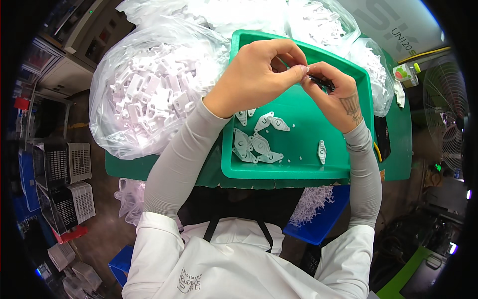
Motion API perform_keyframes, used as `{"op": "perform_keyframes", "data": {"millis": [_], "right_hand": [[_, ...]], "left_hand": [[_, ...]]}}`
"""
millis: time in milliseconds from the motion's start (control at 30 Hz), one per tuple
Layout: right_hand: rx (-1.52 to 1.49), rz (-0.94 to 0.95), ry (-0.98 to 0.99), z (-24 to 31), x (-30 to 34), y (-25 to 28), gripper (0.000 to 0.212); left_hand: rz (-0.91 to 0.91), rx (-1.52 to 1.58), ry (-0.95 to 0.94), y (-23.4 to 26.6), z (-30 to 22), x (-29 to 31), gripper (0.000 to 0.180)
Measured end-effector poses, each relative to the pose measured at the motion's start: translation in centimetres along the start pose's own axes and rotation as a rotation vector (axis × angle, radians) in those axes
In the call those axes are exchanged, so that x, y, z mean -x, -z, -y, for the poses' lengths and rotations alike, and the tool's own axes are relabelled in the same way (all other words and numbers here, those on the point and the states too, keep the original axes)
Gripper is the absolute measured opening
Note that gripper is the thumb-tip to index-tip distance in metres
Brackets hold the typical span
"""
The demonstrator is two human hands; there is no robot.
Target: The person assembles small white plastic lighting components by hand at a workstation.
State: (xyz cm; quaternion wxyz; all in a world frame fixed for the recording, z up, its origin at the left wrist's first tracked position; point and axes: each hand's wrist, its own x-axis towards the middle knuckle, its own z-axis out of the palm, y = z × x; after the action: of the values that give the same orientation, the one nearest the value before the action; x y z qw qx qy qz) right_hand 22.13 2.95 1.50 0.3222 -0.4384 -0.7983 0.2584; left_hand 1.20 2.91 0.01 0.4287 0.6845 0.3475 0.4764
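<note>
Over the far half of a green tray [298,171], my two hands meet at the fingertips. My left hand [264,72] is closed in a pinch, and whatever lies between its thumb and fingers is hidden. My right hand [334,94] grips a thin black tool [321,81], mostly covered by the fingers; its kind cannot be made out. Below the left wrist, several flat white plastic pieces [260,144] with pointed ends lie loosely grouped in the tray. A single white piece [322,152] lies apart near the right forearm. Tiny white bits are scattered on the tray floor.
A clear bag of white plastic parts [154,94] bulges left of the tray. More filled bags [318,22] crowd its far side. At the far right stands a bottle [407,73] with a green cap. A blue bin [326,219] of thin white scraps sits below the table edge.
</note>
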Motion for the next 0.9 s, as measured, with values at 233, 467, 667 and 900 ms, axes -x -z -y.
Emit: {"op": "perform_keyframes", "data": {"millis": [233,467,667,900], "right_hand": [[-0.109,-0.091,-0.059,0.29,0.02,0.14,0.017],[-0.371,-0.063,-0.062,0.55,-0.13,0.35,0.022],[-0.391,-0.117,-0.014,-0.17,-0.26,0.37,0.021],[-0.368,-0.121,-0.041,0.03,-0.20,0.47,0.018]], "left_hand": [[-0.045,0.104,-0.040,0.23,-0.08,0.00,0.018],[-0.030,0.181,-0.004,0.64,-0.46,0.01,0.021],[-0.046,0.220,0.004,0.61,-0.45,-0.04,0.024],[-0.066,0.295,0.052,0.60,-0.53,0.04,0.025]]}}
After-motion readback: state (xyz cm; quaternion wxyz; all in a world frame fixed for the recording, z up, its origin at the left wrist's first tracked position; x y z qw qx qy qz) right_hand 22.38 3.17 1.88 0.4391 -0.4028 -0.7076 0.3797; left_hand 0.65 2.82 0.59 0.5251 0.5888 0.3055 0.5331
